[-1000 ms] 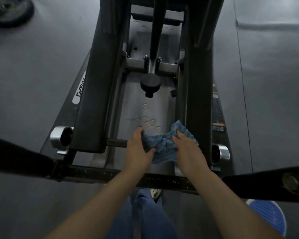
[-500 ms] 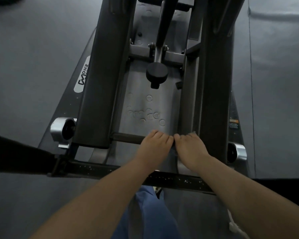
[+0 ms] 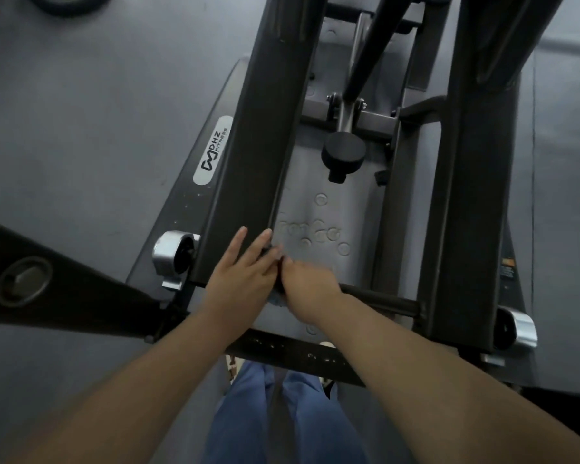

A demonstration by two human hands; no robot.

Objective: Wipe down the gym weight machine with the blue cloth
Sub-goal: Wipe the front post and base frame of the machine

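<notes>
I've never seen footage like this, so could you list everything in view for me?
Machine beams: two, dark, sloping either side of the middle.
Base plate: one, grey, ring-marked, between the beams.
Knob: one, black, above the plate.
Crossbar: one, black, low between the beams.
Logo sticker: one, white, left of the left beam.
End caps: two, silver, at the beams' lower ends.
Blue cloth: one, only a sliver shows between the hands.
Floor: grey.
Trouser legs: two, blue, bottom centre.
Left hand: fingers straight, on the left beam's end.
Right hand: blurred, at the crossbar.
</notes>
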